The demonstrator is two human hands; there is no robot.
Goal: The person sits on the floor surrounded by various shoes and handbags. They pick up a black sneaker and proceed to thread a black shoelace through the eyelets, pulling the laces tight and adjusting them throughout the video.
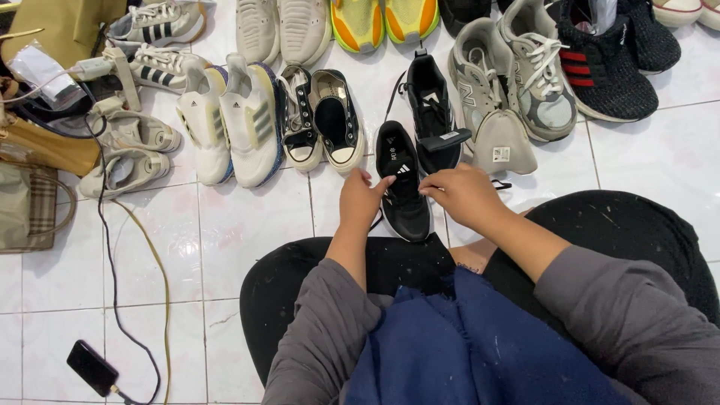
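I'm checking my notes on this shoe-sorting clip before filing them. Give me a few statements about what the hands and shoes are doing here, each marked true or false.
1. Both hands rest on a black sneaker lying on the tiled floor. True: the left hand and right hand touch it from either side.
2. A second black sneaker lies just beyond the first. True.
3. The phone sits in the person's lap. False: it lies on the floor at the lower left, with a cable plugged in.
4. The yellow and orange pair is nearest the hands. False: it lies far off at the top.
5. The right hand lifts a grey sneaker. False: that shoe lies untouched.
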